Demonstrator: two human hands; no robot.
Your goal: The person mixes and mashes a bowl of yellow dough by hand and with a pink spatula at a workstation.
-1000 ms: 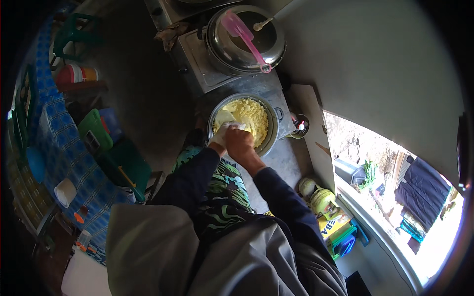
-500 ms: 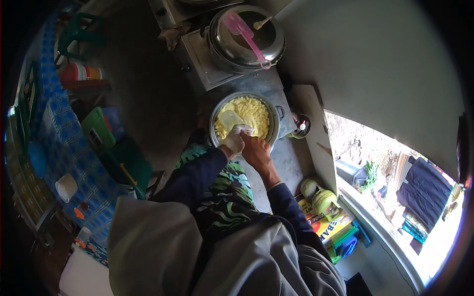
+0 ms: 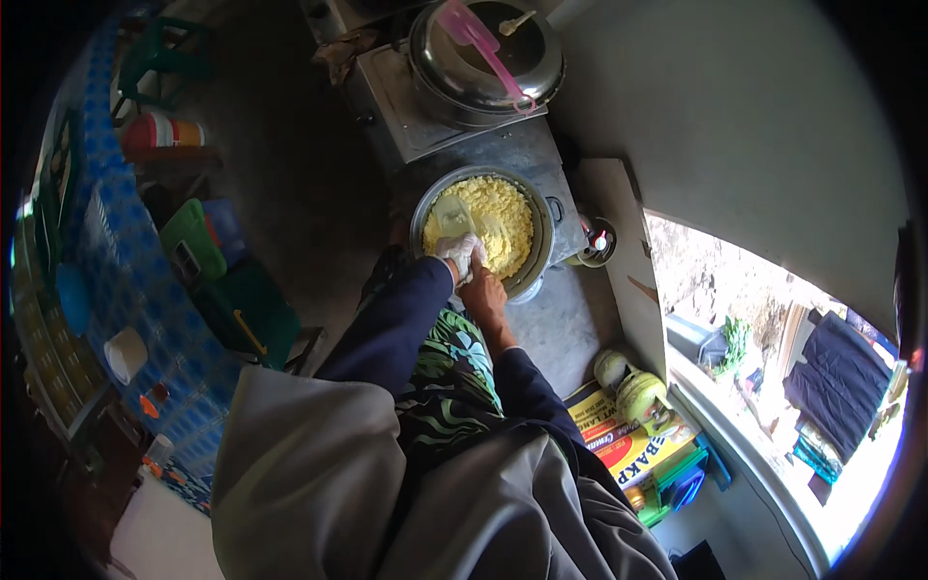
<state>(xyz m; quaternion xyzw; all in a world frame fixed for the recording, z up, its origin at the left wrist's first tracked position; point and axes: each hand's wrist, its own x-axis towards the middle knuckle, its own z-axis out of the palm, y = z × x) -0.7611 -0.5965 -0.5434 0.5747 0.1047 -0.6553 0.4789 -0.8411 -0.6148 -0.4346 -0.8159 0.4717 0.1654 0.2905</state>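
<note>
A large metal pot [image 3: 547, 253] stands on the grey counter in front of me, filled with yellow, crumbly food [image 3: 503, 217]. My left hand [image 3: 460, 255], in a thin whitish glove, is closed round the near end of a translucent plastic scoop [image 3: 452, 215]. The scoop's flat part rests at the food's left side. My right hand [image 3: 484, 294], bare, presses against the gloved hand at the pot's near rim. Its fingers are curled and partly hidden, so whether they grip the handle or the glove is unclear.
Beyond stands a lidded steel pot [image 3: 449, 72] on a stove [image 3: 416, 135], a pink spatula [image 3: 478, 43] across its lid. Right are a board [image 3: 619, 222] and a window opening. Green melon-like fruits [image 3: 638, 396] sit lower right. A blue-covered table [image 3: 145, 280] runs along the left.
The scoop and both hands have shifted slightly left, with the scoop moving farther up the pot. My right hand has dropped a little nearer to me. The view has moved slightly.
</note>
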